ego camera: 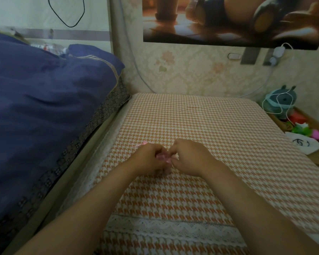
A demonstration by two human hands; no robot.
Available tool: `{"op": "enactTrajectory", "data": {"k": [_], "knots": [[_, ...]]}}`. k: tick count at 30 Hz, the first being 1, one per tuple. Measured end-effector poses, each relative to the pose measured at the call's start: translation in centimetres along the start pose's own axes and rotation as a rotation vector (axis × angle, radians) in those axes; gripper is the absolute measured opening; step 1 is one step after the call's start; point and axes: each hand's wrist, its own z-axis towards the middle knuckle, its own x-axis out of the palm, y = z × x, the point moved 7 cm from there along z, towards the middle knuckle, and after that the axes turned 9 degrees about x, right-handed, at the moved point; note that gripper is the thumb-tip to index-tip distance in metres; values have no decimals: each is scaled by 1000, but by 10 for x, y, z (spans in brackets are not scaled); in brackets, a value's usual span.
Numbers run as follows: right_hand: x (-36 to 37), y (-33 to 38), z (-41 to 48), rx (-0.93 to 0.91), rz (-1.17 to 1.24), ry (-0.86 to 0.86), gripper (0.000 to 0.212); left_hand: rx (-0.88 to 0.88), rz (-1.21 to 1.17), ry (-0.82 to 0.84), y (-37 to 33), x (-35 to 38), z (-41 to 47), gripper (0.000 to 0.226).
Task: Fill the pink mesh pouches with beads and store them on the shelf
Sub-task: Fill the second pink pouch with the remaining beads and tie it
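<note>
– Pink mesh, bunched small: that is the pouch [163, 157], caught between the two hands just above the desk [219, 122], left of the middle and nearer its left edge than its right.

– Are both hands holding it?

– As far as the blur allows, yes. The left hand [148, 160] has its fingers [158, 150] curled round the pouch body. The right hand [189, 157] pinches at the pouch's right side, thumb against forefinger. A pink ribbon end [142, 143] pokes out behind the left hand.

– How would you expect it to handle?

– Very light and quite limp, I judge. Mesh like that has no stiffness, so it collapses unless held open. It should not be fragile, though the weave could snag.

– So where should one take hold?

– At the mouth, on two opposite sides of the rim, to keep it open for filling. To close it, pull on the ribbon. Once filled it will sag, so support it from beneath.

– Any beads in sight?

– None that I can make out, and whether the pouch holds any I cannot tell.
</note>
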Motion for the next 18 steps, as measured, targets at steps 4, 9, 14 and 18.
{"op": "enactTrajectory", "data": {"k": [4, 9, 14, 18], "knots": [[-1, 2, -1, -24, 6, 0, 23, -45, -37, 44, 2, 4, -2, 29], [-4, 2, -1, -29, -11, -12, 21, -59, -102, 38, 0, 3, -3, 24], [-5, 0, 1, 3, -74, -30, 22, -46, -100, 11, -5, -1, -3, 10], [-2, -11, 3, 71, 28, -7, 18, -54, -105, -6, -3, 0, -3, 19]]}}
